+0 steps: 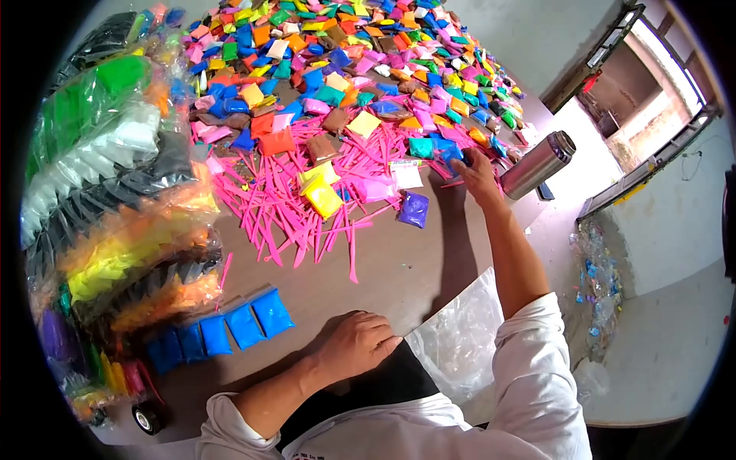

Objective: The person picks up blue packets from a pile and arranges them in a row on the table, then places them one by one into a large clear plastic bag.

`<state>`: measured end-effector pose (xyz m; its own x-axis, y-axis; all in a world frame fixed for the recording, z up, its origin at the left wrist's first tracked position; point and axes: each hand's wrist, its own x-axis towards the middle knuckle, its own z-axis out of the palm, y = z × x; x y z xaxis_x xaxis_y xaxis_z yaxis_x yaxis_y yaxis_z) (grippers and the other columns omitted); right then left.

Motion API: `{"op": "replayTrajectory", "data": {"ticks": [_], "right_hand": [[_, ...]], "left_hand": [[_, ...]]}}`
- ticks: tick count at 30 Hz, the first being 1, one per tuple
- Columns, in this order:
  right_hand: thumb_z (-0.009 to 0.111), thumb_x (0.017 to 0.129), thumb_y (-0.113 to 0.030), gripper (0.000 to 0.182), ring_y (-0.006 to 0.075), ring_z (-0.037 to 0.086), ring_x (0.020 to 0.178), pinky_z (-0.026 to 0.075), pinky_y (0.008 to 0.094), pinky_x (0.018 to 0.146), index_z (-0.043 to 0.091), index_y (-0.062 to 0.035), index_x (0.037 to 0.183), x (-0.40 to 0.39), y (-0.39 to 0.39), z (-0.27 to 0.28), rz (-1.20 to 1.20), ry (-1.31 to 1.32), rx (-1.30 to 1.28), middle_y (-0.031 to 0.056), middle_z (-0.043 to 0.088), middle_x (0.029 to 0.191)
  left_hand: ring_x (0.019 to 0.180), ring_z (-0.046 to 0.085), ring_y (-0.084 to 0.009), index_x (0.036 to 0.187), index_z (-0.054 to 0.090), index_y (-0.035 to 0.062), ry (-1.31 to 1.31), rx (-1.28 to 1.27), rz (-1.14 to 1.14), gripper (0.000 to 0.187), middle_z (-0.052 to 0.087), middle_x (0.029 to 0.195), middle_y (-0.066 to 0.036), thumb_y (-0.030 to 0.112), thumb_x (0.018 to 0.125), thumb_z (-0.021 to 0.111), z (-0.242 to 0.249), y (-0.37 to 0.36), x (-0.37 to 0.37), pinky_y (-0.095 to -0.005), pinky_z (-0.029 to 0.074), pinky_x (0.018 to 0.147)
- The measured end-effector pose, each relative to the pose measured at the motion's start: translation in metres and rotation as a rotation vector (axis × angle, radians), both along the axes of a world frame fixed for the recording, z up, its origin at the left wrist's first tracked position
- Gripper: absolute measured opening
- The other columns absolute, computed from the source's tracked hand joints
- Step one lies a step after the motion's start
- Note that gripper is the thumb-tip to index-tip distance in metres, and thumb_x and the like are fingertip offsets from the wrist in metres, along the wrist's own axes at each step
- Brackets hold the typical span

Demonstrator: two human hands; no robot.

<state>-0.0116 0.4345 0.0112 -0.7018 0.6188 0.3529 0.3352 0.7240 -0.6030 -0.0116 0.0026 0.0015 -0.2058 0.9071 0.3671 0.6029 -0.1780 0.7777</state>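
Note:
My right hand [477, 175] reaches out to the right edge of the heap of coloured packets, its fingers bent down at a blue packet [448, 152]; the fingertips are partly hidden. Close to my body, my left hand [356, 343] rests at the table's near edge with its fingers curled, and what they hold, if anything, is hidden. Left of it, several blue packets [245, 326] lie side by side in a row. Pink plastic sticks [284, 207] are spread in front of the heap, with a yellow packet [322, 195] on them and a purple packet [413, 209] beside them.
Clear bags of packets [115, 176] are stacked along the left side. A steel flask [537, 165] stands at the right, near a dark phone-like object [545, 192]. A clear plastic bag [460, 337] lies by my right arm. Plastic waste [598, 291] is on the floor.

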Motion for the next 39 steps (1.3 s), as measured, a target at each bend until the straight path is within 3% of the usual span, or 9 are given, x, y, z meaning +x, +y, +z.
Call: {"op": "replayTrajectory", "data": {"ticks": [4,5,9,15,22,26,29,34,39], "right_hand": [[0.071,0.093,-0.026,0.028,0.0111,0.057,0.078,0.046,0.0297,0.068,0.064,-0.0023,0.105,0.023,-0.044,0.017,0.154,0.195,-0.608,0.0025,0.064,0.087],[0.070,0.093,-0.018,0.020,0.0107,0.058,0.083,0.047,0.0279,0.074,0.064,-0.0042,0.106,0.029,-0.050,0.020,0.131,0.131,-0.660,0.0009,0.064,0.092],[0.073,0.090,-0.018,0.027,0.0120,0.059,0.087,0.046,0.0275,0.075,0.062,-0.0059,0.112,0.057,-0.074,-0.001,0.229,0.290,-0.882,0.0009,0.065,0.096],[0.076,0.087,-0.016,0.026,0.0083,0.055,0.065,0.041,0.0209,0.055,0.062,-0.0075,0.108,0.092,-0.166,0.027,0.249,0.270,-1.221,-0.0027,0.061,0.087],[0.076,0.086,-0.013,0.021,0.0052,0.052,0.065,0.041,0.0198,0.058,0.067,-0.0061,0.103,0.099,-0.147,-0.003,0.169,0.229,-0.839,-0.0027,0.062,0.083],[0.075,0.086,-0.012,0.018,0.0053,0.050,0.064,0.041,0.0214,0.060,0.069,-0.0050,0.101,0.092,-0.141,-0.001,0.092,0.230,-0.828,-0.0035,0.062,0.081],[0.072,0.089,-0.013,0.019,0.0091,0.059,0.077,0.049,0.0243,0.073,0.067,-0.0004,0.102,0.092,-0.134,0.006,0.033,0.078,-0.846,0.0001,0.065,0.087],[0.063,0.094,-0.022,0.018,0.0082,0.053,0.064,0.043,0.0227,0.058,0.064,-0.0043,0.094,0.084,-0.137,0.010,0.041,0.033,-0.769,-0.0015,0.059,0.073],[0.068,0.091,-0.020,0.016,0.0059,0.050,0.059,0.038,0.0228,0.053,0.064,-0.0059,0.096,0.088,-0.126,0.000,0.106,0.126,-0.833,-0.0024,0.057,0.070]], "left_hand": [[0.076,0.062,-0.0337,0.077,0.062,0.0020,-0.003,0.012,0.010,0.020,0.061,0.077,-0.012,0.017,0.089,0.069,0.002,-0.001,0.000,-0.0431,0.049,0.073],[0.076,0.062,-0.0339,0.077,0.061,0.0019,-0.004,0.010,0.011,0.021,0.062,0.077,-0.012,0.017,0.089,0.068,0.003,-0.001,0.000,-0.0429,0.049,0.072],[0.076,0.061,-0.0350,0.079,0.060,0.0010,-0.076,-0.029,0.026,0.022,0.060,0.078,-0.014,0.018,0.092,0.065,0.014,-0.002,-0.002,-0.0425,0.049,0.070],[0.078,0.060,-0.0393,0.082,0.059,-0.0004,-0.141,-0.079,-0.024,0.023,0.061,0.080,-0.018,0.018,0.095,0.059,0.015,-0.002,-0.004,-0.0458,0.048,0.071],[0.076,0.059,-0.0349,0.082,0.060,0.0002,-0.075,-0.069,-0.023,0.024,0.060,0.079,-0.014,0.021,0.094,0.064,0.004,-0.002,-0.003,-0.0424,0.048,0.070],[0.078,0.062,-0.0331,0.082,0.063,0.0009,-0.042,-0.108,0.008,0.021,0.062,0.080,-0.012,0.020,0.092,0.066,0.008,-0.003,-0.003,-0.0413,0.050,0.071],[0.079,0.063,-0.0325,0.083,0.064,0.0016,-0.010,-0.132,0.016,0.018,0.063,0.080,-0.011,0.018,0.090,0.067,0.008,-0.004,-0.003,-0.0407,0.051,0.071],[0.079,0.063,-0.0321,0.083,0.065,0.0026,-0.012,-0.101,0.018,0.015,0.064,0.081,-0.010,0.017,0.089,0.069,0.006,-0.003,-0.002,-0.0407,0.051,0.070],[0.076,0.062,-0.0328,0.082,0.065,0.0019,0.011,-0.059,0.046,0.016,0.063,0.079,-0.011,0.016,0.088,0.069,0.013,-0.003,-0.001,-0.0415,0.051,0.068]]}}
